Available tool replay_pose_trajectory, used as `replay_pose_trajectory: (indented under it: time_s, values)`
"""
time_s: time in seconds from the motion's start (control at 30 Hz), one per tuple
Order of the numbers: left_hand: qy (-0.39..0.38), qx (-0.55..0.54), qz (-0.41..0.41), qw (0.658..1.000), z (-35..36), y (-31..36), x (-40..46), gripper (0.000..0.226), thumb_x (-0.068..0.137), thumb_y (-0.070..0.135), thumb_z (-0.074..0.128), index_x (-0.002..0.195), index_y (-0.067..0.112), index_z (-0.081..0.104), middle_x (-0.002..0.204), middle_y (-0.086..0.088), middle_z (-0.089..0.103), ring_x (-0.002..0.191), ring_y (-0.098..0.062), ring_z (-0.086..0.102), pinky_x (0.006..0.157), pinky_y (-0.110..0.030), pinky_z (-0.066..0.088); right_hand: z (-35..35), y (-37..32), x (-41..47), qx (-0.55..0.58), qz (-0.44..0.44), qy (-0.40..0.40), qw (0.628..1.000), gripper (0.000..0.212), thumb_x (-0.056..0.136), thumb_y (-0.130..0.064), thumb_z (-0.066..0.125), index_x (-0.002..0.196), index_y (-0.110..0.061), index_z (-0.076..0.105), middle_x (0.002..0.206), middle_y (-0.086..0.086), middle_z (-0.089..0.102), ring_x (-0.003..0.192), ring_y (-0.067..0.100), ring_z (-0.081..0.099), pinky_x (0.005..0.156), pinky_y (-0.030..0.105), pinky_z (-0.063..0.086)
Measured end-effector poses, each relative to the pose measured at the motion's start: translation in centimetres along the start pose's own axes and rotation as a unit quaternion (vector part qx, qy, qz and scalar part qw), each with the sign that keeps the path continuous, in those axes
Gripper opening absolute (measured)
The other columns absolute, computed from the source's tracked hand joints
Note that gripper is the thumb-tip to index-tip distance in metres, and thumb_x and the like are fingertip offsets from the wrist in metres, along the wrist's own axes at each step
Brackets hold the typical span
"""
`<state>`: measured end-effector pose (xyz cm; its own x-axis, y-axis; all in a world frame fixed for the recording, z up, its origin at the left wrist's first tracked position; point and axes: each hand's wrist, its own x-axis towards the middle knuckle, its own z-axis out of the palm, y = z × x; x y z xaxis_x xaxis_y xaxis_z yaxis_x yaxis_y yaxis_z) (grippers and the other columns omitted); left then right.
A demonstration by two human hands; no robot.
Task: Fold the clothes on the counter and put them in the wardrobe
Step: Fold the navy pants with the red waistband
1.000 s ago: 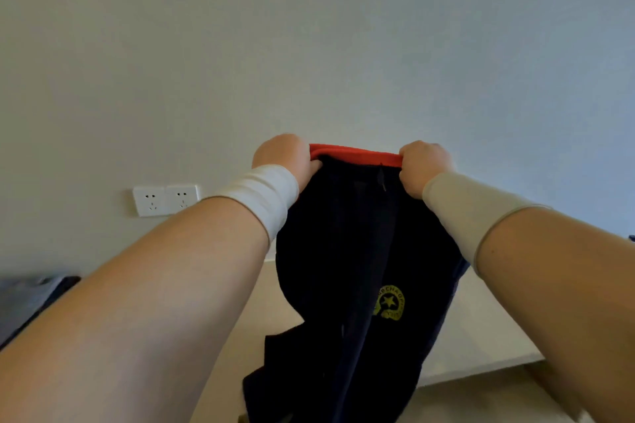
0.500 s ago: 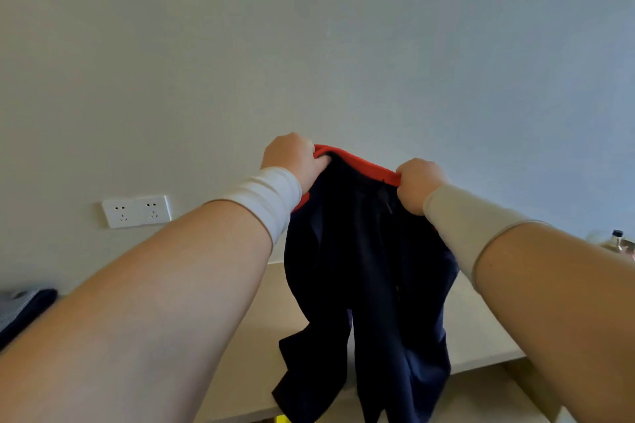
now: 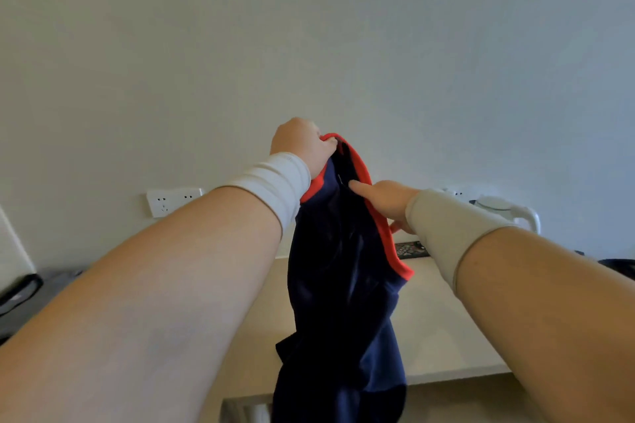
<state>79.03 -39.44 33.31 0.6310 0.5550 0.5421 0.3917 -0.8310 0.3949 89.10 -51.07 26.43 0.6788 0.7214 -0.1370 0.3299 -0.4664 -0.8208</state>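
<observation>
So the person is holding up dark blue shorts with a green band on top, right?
Not quite. The head view shows the band is red, not green. The rest fits: the left hand grips the dark blue shorts up by that band.
</observation>
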Motion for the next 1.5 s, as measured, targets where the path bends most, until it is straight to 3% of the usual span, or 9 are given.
replay_pose_trajectory:
  time_s: [0.13, 0.23, 0.4, 0.67, 0.8, 1.0, 1.27, 1.4, 1.5]
  values:
    - [-0.056, 0.100, 0.017, 0.993, -1.9, -1.4, -0.4, 0.042, 0.088, 0.042, 0.060, 0.068, 0.005, 0.059, 0.063, -0.012, 0.051, 0.073, -0.032, 0.053, 0.062, -0.030, 0.037, -0.1, -0.8, 0.7, -0.098, -0.032, 0.076, 0.992, 0.044, 0.096, -0.039, 0.053, 0.109, 0.001, 0.063, 0.098, 0.014, 0.065, 0.088, 0.031, 0.062, 0.078, 0.035, 0.051]
    - [-0.145, 0.206, -0.002, 0.968, -2.9, -3.2, -0.6, 0.046, 0.080, 0.053, 0.067, 0.070, 0.009, 0.058, 0.063, -0.004, 0.050, 0.066, -0.026, 0.052, 0.063, -0.030, 0.039, -1.7, -1.3, 0.8, -0.122, -0.059, 0.159, 0.978, 0.036, 0.091, -0.030, 0.062, 0.107, 0.002, 0.065, 0.091, 0.012, 0.057, 0.083, 0.024, 0.052, 0.072, 0.029, 0.040]
    - [-0.173, 0.276, -0.043, 0.944, -2.2, -4.5, -1.8, 0.029, 0.085, 0.031, 0.069, 0.071, 0.014, 0.050, 0.067, -0.001, 0.051, 0.067, -0.024, 0.054, 0.064, -0.030, 0.043, -2.4, -2.5, 0.5, -0.180, -0.095, 0.173, 0.964, 0.036, 0.088, -0.032, 0.065, 0.102, 0.000, 0.070, 0.085, 0.010, 0.060, 0.083, 0.026, 0.059, 0.079, 0.033, 0.048]
    - [-0.106, 0.193, -0.086, 0.972, -1.2, -5.0, -1.5, 0.023, 0.091, 0.016, 0.052, 0.069, 0.012, 0.048, 0.067, -0.003, 0.050, 0.055, -0.020, 0.047, 0.049, -0.029, 0.033, -3.3, -2.3, -0.4, -0.280, -0.087, 0.166, 0.942, 0.027, 0.088, -0.032, 0.065, 0.081, -0.007, 0.064, 0.067, 0.004, 0.048, 0.071, 0.023, 0.050, 0.069, 0.030, 0.044]
    - [-0.058, 0.190, -0.051, 0.979, -0.7, -4.8, -0.9, 0.028, 0.094, 0.029, 0.052, 0.074, 0.009, 0.053, 0.066, -0.003, 0.047, 0.059, -0.023, 0.048, 0.059, -0.031, 0.036, -4.1, -1.8, 0.1, -0.318, -0.079, 0.180, 0.928, 0.019, 0.084, -0.023, 0.067, 0.091, -0.005, 0.070, 0.074, 0.006, 0.058, 0.073, 0.023, 0.057, 0.072, 0.032, 0.051]
    - [-0.010, 0.232, 0.014, 0.973, 0.0, -3.9, 0.3, 0.036, 0.097, 0.038, 0.049, 0.096, 0.006, 0.064, 0.097, -0.011, 0.052, 0.079, -0.028, 0.051, 0.068, -0.032, 0.036, -5.0, -1.2, 0.1, -0.357, -0.053, 0.202, 0.910, 0.013, 0.084, -0.023, 0.067, 0.087, -0.011, 0.068, 0.068, 0.001, 0.053, 0.063, 0.018, 0.052, 0.050, 0.023, 0.036]
    - [-0.123, 0.175, 0.051, 0.976, 1.3, -3.5, 0.7, 0.050, 0.084, 0.049, 0.066, 0.059, 0.011, 0.046, 0.059, -0.002, 0.041, 0.051, -0.022, 0.044, 0.056, -0.030, 0.036, -7.1, 0.8, 0.2, -0.315, -0.020, 0.285, 0.905, 0.011, 0.082, -0.016, 0.061, 0.088, -0.010, 0.068, 0.070, 0.002, 0.056, 0.056, 0.014, 0.048, 0.049, 0.023, 0.037]
    - [-0.134, 0.140, 0.014, 0.981, 2.9, -4.0, 0.4, 0.046, 0.077, 0.036, 0.077, 0.103, 0.008, 0.051, 0.084, -0.002, 0.053, 0.067, -0.022, 0.056, 0.061, -0.029, 0.042, -7.3, 1.5, 0.2, -0.309, -0.025, 0.311, 0.898, 0.015, 0.083, -0.012, 0.057, 0.090, -0.014, 0.070, 0.069, 0.000, 0.054, 0.056, 0.013, 0.046, 0.046, 0.023, 0.033]
    - [-0.117, 0.144, 0.002, 0.983, 3.5, -4.3, 0.4, 0.036, 0.084, 0.024, 0.069, 0.106, 0.007, 0.047, 0.091, -0.004, 0.052, 0.062, -0.017, 0.050, 0.054, -0.027, 0.037, -7.6, 1.6, -0.1, -0.296, -0.030, 0.303, 0.905, 0.018, 0.083, -0.012, 0.056, 0.090, -0.015, 0.072, 0.071, 0.001, 0.057, 0.059, 0.014, 0.049, 0.050, 0.024, 0.039]
